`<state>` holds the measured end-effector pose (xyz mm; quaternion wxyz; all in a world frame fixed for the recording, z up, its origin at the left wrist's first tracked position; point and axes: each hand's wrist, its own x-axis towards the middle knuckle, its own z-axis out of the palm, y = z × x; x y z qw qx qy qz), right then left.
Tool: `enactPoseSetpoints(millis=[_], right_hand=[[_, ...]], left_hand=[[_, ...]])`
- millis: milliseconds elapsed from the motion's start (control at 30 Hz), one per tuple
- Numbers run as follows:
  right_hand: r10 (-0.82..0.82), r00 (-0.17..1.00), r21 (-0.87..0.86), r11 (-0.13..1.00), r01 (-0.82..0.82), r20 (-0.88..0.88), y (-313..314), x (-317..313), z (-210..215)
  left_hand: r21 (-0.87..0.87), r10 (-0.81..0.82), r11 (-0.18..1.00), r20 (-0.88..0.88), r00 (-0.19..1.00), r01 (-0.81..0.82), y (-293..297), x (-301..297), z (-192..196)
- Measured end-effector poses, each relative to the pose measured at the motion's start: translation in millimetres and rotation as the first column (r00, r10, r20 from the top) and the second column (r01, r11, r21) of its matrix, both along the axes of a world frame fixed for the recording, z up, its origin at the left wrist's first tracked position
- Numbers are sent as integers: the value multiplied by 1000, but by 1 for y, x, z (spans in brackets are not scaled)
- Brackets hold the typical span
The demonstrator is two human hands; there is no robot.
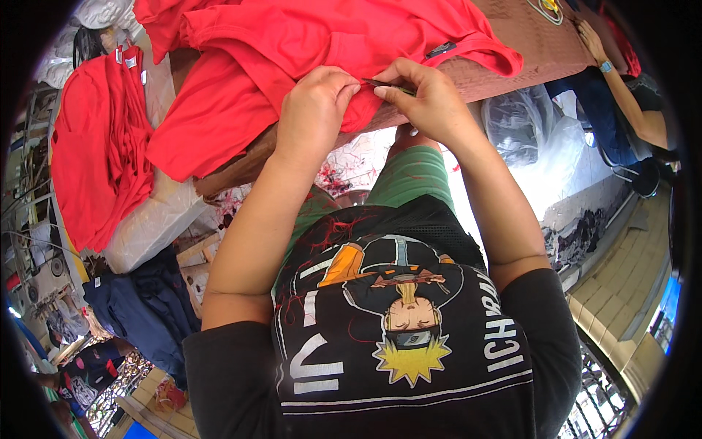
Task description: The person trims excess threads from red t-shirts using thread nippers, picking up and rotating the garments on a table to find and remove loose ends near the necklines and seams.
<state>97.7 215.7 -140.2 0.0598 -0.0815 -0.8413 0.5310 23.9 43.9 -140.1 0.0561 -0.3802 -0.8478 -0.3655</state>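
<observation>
A red garment lies in folds over the wooden table, its near part hanging past the front edge. My left hand is closed, thumb and forefinger pinching a bit of the red fabric at that edge. Right beside it, my right hand is closed around a small pair of thread snips. Their dark tip points left, close to my left fingertips; most of the handle is hidden in my palm. A dark label shows on the garment beyond my right hand.
Left of the table hangs a pile of red garments, with navy clothing below. A clear plastic bag sits right of my legs. Another person's arm rests at the table's right end, near a yellow cord. Red thread scraps litter the floor.
</observation>
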Motion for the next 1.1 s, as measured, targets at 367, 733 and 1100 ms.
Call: enactPoseSetpoints(millis=[367,733,1100], right_hand=[[31,999,68,997,-30,-7,1,0,4],[64,998,-2,998,-64,-28,6,-5,-9],[128,990,-10,992,-128,58,9,-9,1]], left_hand=[[5,41,999,201,979,-43,-1,-7,6],[-42,2,999,56,998,0,0,-10,2],[-59,35,998,177,984,-25,4,-17,2]])
